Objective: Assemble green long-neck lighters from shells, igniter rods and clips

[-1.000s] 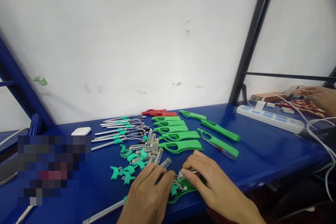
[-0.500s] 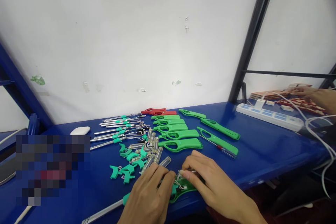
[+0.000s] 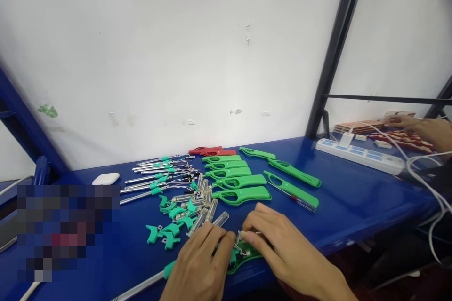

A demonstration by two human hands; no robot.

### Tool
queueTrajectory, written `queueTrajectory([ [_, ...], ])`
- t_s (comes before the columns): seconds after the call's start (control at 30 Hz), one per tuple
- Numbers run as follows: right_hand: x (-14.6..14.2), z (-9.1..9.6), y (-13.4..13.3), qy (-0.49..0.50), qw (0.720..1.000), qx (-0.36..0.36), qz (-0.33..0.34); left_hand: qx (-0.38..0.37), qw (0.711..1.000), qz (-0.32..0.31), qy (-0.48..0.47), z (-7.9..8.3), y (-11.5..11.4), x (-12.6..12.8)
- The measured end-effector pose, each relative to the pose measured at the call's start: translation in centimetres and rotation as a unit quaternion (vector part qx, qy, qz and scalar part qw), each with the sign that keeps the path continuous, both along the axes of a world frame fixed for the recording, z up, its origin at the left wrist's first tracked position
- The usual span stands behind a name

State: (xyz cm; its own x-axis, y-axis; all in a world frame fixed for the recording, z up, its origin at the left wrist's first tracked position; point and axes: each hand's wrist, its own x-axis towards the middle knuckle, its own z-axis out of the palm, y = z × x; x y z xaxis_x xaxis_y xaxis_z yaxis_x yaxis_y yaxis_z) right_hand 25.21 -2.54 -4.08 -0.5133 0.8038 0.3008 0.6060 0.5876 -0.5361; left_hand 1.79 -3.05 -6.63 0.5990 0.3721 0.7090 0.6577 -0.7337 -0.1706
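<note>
At the table's near edge lies an open green lighter shell (image 3: 249, 262), with thin white wires and a teal trigger inside. A metal lighter tube (image 3: 141, 287) extends from it to the lower left. My left hand (image 3: 201, 263) is closed over the joint between tube and shell, its fingertips hidden. My right hand (image 3: 286, 249) pinches a small pale part beside the wires, too covered to name. Just beyond my left fingers lie several clear fuel tanks (image 3: 221, 219). Loose teal triggers (image 3: 171, 240) are scattered to their left.
Several green shells (image 3: 250, 194) and red shells (image 3: 226, 153) lie behind, with metal tubes (image 3: 136, 197) on the left. A screwdriver (image 3: 302, 202) lies beside one shell. A white power strip (image 3: 360, 156) with cables and another person's hand (image 3: 402, 122) are at right.
The whole view has shifted slightly. Both hands stay on the green lighter shell, with the right fingertips moved only a little over the wires.
</note>
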Motion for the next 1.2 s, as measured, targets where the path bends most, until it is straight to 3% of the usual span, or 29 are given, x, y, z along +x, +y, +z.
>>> queueTrajectory([
  [0.3, -0.1, -0.11, -0.11, -0.011, 1.0, 0.021, -0.002, -0.009, 1.0, 0.005, 0.006, -0.02, 0.08, -0.1],
  [0.67, -0.03, 0.13, -0.05, 0.056, 0.997, 0.044, -0.016, -0.05, 0.998, 0.001, -0.041, 0.22, 0.12, -0.24],
  [0.87, 0.16, -0.31, 0.01, 0.088, 0.991, 0.098, 0.014, -0.012, 0.999, -0.011, -0.035, 0.18, -0.1, -0.1],
  [1.2, 0.11, -0.59, 0.22, 0.061, 0.99, 0.122, 0.023, 0.002, 0.999, -0.006, -0.031, 0.21, -0.12, -0.14],
])
